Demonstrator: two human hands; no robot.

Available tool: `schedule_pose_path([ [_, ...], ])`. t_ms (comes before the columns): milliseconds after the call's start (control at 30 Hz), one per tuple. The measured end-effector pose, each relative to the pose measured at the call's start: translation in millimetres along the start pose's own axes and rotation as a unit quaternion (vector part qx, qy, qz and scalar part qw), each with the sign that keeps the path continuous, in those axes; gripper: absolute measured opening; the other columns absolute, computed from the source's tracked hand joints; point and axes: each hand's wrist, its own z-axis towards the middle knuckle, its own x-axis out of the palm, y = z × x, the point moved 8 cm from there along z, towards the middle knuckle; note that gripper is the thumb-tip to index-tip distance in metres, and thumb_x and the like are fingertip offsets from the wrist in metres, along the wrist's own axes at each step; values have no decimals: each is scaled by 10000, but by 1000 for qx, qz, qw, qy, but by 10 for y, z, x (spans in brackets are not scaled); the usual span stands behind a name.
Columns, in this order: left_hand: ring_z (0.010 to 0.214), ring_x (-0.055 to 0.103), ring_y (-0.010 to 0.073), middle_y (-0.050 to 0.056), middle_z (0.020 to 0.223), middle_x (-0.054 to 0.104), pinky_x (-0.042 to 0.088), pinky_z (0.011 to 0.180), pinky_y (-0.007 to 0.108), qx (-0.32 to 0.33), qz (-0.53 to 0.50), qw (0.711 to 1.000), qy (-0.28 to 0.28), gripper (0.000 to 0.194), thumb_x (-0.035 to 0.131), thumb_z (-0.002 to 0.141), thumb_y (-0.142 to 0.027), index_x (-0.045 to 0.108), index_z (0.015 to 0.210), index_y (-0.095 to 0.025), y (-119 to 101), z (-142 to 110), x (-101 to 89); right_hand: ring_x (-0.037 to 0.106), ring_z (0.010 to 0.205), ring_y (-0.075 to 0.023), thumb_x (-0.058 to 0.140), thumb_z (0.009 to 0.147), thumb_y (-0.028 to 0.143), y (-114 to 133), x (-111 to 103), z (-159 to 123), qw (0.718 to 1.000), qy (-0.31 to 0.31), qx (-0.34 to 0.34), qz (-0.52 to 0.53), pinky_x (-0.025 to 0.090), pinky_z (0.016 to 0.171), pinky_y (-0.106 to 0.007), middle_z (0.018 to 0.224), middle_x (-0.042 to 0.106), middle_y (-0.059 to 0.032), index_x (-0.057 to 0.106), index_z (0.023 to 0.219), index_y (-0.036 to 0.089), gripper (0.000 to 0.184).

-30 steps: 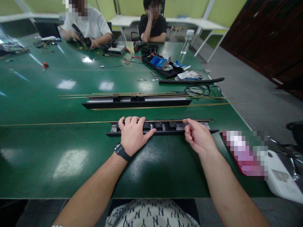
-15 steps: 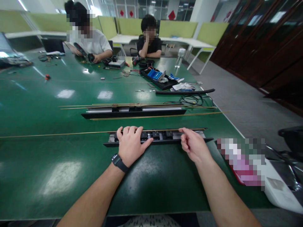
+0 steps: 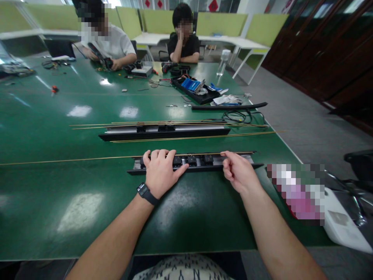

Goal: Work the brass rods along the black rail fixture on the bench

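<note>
My left hand [image 3: 160, 171] spans a black-and-silver channel rail [image 3: 215, 168], its fingers hooked over the far edge and its thumb by the near edge. A dark watch is on that wrist. Several black blocks [image 3: 191, 160] sit inside the rail. Along the far edge runs a thin gold-coloured rod [image 3: 72, 160], which extends well past the rail to the left. Near the rail's right end, my right hand [image 3: 237, 169] is closed, with the index fingertip at the rod and the other fingers curled. The exact fingertip contact is too small to see clearly.
Behind lies a second rail [image 3: 163, 134] with more thin rods. Beyond it are a black strip [image 3: 230, 106], coiled cable [image 3: 237, 116], a black tray [image 3: 201, 97] and a bottle [image 3: 223, 63]. Two people sit opposite, one holding a dark tool. A white object [image 3: 344, 221] lies right.
The camera view tilts up and then partly down again. Both hands keep their places on the rail and rod, with no clear movement of either.
</note>
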Motion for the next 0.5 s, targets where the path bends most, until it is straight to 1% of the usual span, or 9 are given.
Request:
schedule_pose_path([
  [333,1181,567,374,130,1190,715,266,1136,603,0,10,1000,3,557,614,902,-678,697,1224,-232,-7,3,10,376,287,-68,711,846,300,1,8,7,1000,-8,7,2,190,267,-167,491,557,47,664,911,157,164],
  [500,1190,565,379,136,1201,714,256,1140,605,-3,0,1000,6,560,609,904,-672,697,1247,-239,1,5,24,380,288,-68,721,843,303,7,20,-6,1000,-5,10,3,193,270,-166,493,557,46,663,909,160,167],
])
